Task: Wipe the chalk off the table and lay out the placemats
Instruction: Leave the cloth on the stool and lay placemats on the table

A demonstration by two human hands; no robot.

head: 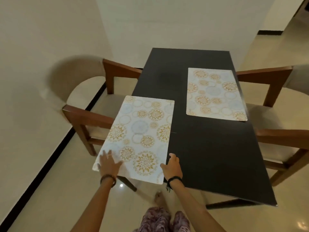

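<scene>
Late stage of the task. The dark table (209, 148) shows no chalk marks from this view (a faint dull smudge near its far end cannot be identified), so the wiping appears finished. One placemat (215, 94) lies flat on the table's far right side, in front of the right-hand chair (274, 91). A second placemat (140, 136) sits at the near left corner — it seems to overhang the left and near table edges, so in all likelihood it needs squaring up. Whether further mats remain to be laid cannot be told.

Both forearms reach forward from below. The left hand (109, 162) rests on the near left corner of the second placemat, fingers spread and flat. The right hand (172, 166) sits at the mat's near right edge, fingers loosely bent, thumb toward the mat — touching the edge rather than clasping it, as far as can be seen.
</scene>
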